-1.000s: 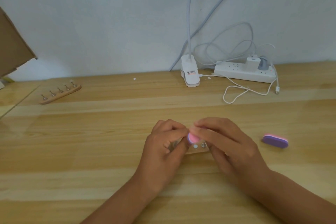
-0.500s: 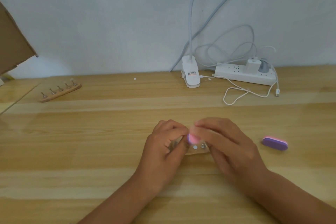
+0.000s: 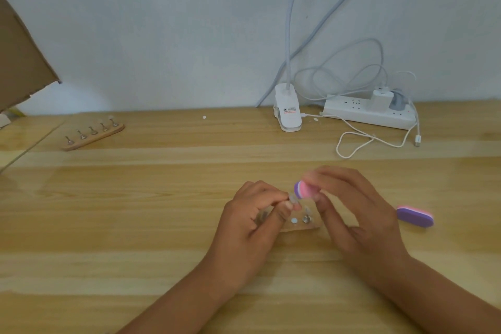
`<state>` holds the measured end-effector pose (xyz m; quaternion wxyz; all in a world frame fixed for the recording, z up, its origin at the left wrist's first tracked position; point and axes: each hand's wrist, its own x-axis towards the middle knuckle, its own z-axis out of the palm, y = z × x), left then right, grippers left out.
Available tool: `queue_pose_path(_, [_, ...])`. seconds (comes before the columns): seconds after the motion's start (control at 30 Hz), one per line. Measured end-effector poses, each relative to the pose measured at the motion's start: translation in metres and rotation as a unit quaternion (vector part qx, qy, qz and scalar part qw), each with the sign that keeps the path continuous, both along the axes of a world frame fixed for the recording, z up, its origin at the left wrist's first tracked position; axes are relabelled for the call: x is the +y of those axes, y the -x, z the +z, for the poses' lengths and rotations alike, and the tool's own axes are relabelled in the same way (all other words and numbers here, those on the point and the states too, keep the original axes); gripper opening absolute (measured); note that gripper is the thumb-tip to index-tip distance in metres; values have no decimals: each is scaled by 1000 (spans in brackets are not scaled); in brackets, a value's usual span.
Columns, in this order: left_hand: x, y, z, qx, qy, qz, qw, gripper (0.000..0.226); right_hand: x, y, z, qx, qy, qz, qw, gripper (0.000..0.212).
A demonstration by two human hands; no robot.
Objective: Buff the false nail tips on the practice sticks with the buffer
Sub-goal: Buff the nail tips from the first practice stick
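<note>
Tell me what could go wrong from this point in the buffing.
1. The left hand only pinches the small nail tip, so a firm stroke of the buffer might twist it or pop it loose.
2. The buffer sits close to those fingertips and may scrape skin.
3. The right hand is just above a stick standing on the wooden base and could knock it over.

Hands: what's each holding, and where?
Left hand pinches a practice stick near its top. Right hand grips the buffer by its right end.
</note>
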<state>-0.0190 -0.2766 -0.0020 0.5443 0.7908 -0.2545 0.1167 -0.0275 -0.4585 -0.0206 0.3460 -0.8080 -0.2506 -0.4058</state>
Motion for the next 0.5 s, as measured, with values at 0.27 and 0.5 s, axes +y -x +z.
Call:
queue_pose_path(0.27, [0, -1, -2, 3, 0, 2, 1000, 17, 2, 2, 0, -12, 15, 20, 1000, 25])
queue_pose_path(0.5, [1, -1, -3, 0, 1, 0, 1000, 17, -1, -1, 0, 10, 8, -7, 1000, 25])
